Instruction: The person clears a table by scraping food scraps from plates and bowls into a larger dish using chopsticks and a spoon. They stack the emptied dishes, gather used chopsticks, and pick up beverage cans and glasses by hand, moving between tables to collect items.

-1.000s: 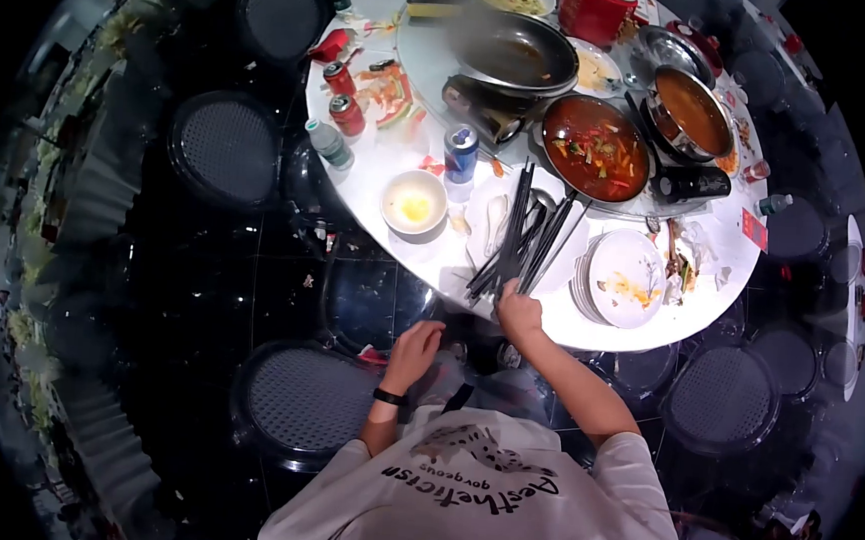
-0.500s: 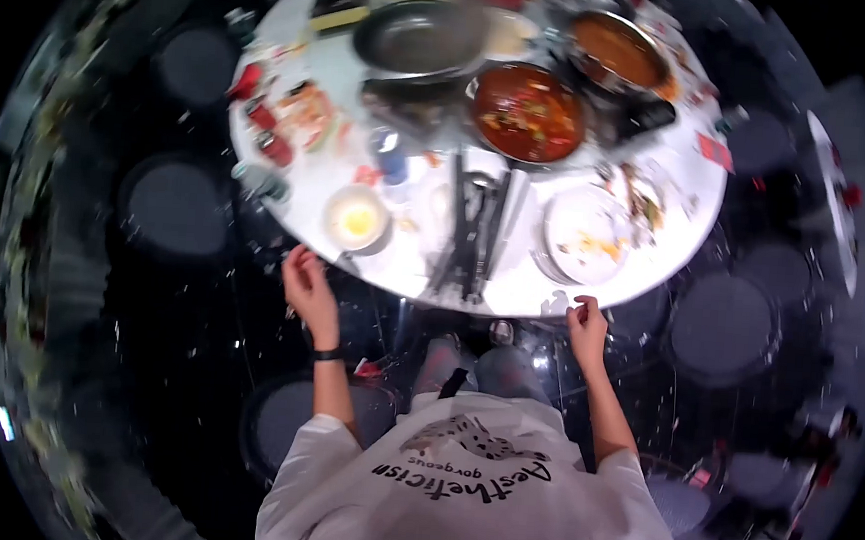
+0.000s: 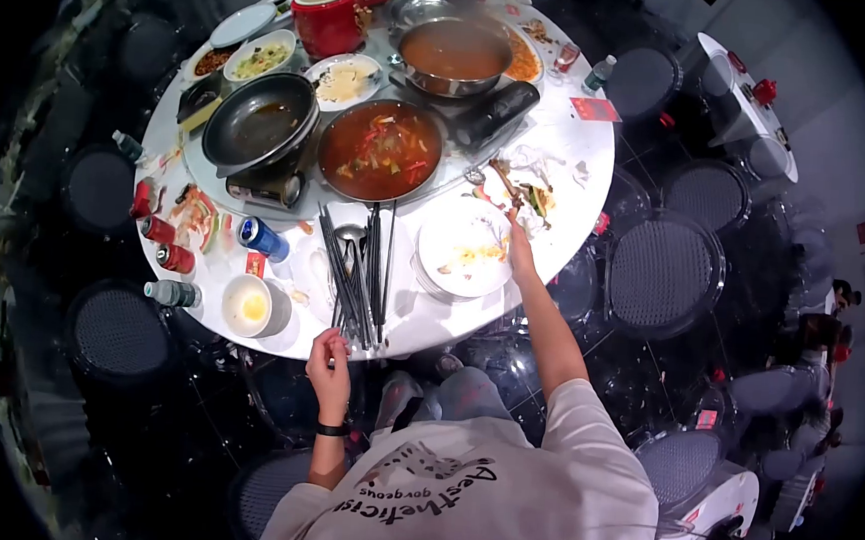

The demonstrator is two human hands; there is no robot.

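Note:
My right hand [image 3: 520, 250] reaches over the table edge to a stack of white plates [image 3: 443, 229], its fingers stretched along the right rim. The top plate carries orange and yellow food scraps. Whether the fingers grip the rim is hard to see. Bones and scraps [image 3: 533, 199] lie just beyond that hand. At the table's near edge is my left hand [image 3: 329, 357], its fingers loosely bent and holding nothing. Close to it are the near ends of several black chopsticks [image 3: 345, 274], which lie beside a metal spoon [image 3: 351, 232]. A white bowl [image 3: 230, 306] with yellow liquid stands farther left.
On the round white table [image 3: 297, 344] stand a pan of red soup [image 3: 380, 150], a black pan [image 3: 260, 123], a steel pot [image 3: 453, 83] and a red crock [image 3: 327, 24]. A blue can [image 3: 264, 239] and red cans [image 3: 175, 258] stand left. Chairs [image 3: 665, 274] surround the table.
My right hand has moved forward from the table's edge to the plate stack. My left hand has shifted closer to the chopsticks. The view has turned, showing more of the table's far side.

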